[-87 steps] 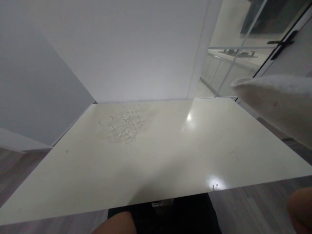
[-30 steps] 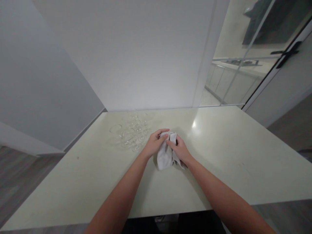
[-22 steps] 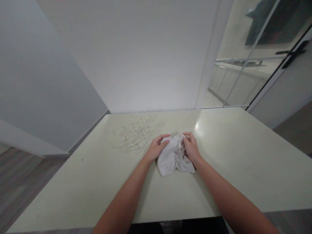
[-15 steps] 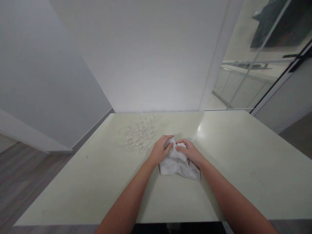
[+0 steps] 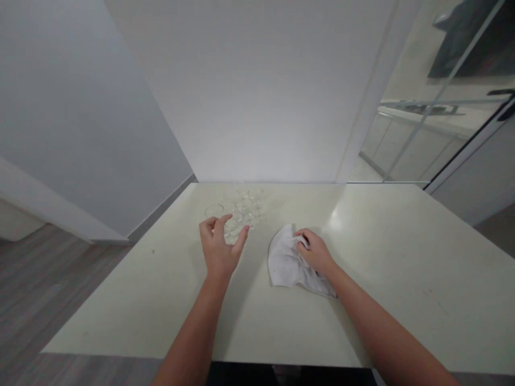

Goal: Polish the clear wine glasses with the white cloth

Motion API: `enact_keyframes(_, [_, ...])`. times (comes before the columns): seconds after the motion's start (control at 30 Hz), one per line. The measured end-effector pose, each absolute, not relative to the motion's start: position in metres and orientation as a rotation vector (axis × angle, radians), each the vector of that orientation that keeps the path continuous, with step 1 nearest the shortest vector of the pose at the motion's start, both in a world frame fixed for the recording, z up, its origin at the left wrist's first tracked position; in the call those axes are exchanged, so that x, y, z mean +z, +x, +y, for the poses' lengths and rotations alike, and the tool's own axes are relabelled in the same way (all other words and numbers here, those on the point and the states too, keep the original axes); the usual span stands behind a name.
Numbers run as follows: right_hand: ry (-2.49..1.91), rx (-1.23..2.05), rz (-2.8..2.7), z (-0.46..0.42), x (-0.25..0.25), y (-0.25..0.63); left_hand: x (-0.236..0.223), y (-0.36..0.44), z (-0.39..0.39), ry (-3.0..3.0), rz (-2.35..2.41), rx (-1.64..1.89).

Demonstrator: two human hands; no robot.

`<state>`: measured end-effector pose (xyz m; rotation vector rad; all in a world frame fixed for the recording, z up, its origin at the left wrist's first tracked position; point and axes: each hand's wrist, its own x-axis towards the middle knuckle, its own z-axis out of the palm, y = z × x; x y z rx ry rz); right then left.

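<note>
"How is the setting laid out?"

"The lower half of the frame is largely taken up by a pale, glossy surface (image 5: 386,300), whose far edge is met by a white wall (image 5: 261,96). The upper left is filled by a bluish-grey wall (image 5: 100,96), and a wood-patterned floor (image 5: 44,289) is seen at the lower left. At the upper right, a glazed panel (image 5: 402,134) is crossed by thin bars, and a black door handle (image 5: 499,93) is cut off by the frame's edge."

"And how are the hands posed?"

"They are held apart. The left hand (image 5: 219,251) is raised left of centre, with thumb and forefinger parted and directed toward the top of the frame. A cluster of clear glassware (image 5: 250,206) is overlapped by it; whether any piece is touched cannot be told. The right hand (image 5: 317,251), just right of centre, is closed on a white cloth (image 5: 285,262), and its forearm is slanted in from the lower right."

"Which way is the cloth turned?"

"It is laid rumpled on the surface, right of centre. Its long axis is slanted from the rounded top down to a corner pointed toward the lower right, where the wrist is nearly met. The upper right part is gathered under the fingers, while the left part is spread flatter."
</note>
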<state>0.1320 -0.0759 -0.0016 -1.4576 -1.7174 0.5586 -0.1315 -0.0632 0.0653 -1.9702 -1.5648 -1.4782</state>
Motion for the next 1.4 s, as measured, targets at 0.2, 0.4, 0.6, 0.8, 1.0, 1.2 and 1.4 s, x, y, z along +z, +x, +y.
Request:
enact_keyframes(0.2, [-1.554,0.609,-1.688,-0.075,0.001,0.129,0.053,-0.129,-0.061,-1.991,-1.634,-1.379])
enact_keyframes(0.4, [-1.784,0.519,-1.715,-0.075,0.004,0.146,0.048,-0.128,-0.062,-2.018,-1.815,-1.490])
enact_keyframes(0.6, [-1.752,0.048,-1.535,-0.080,0.020,0.175,0.037,-0.115,-0.061,-2.166,-2.000,-1.786])
enact_keyframes(0.8, [-1.378,0.200,-2.194,-0.102,0.037,0.138,0.024,-0.100,-0.060,-2.462,-1.881,-1.942])
enact_keyframes(1.0, [-1.370,0.347,-2.487,-0.125,0.034,0.110,0.033,-0.073,-0.064,-2.721,-1.401,-2.021])
enact_keyframes(1.2, [-1.724,0.536,-1.874,-0.099,0.028,0.137,0.032,-0.039,-0.047,-2.808,-1.191,-2.126])
enact_keyframes(1.4, [-1.392,0.994,-0.874,-0.082,0.038,0.166,0.011,-0.025,-0.040,-2.780,-1.153,-2.295])
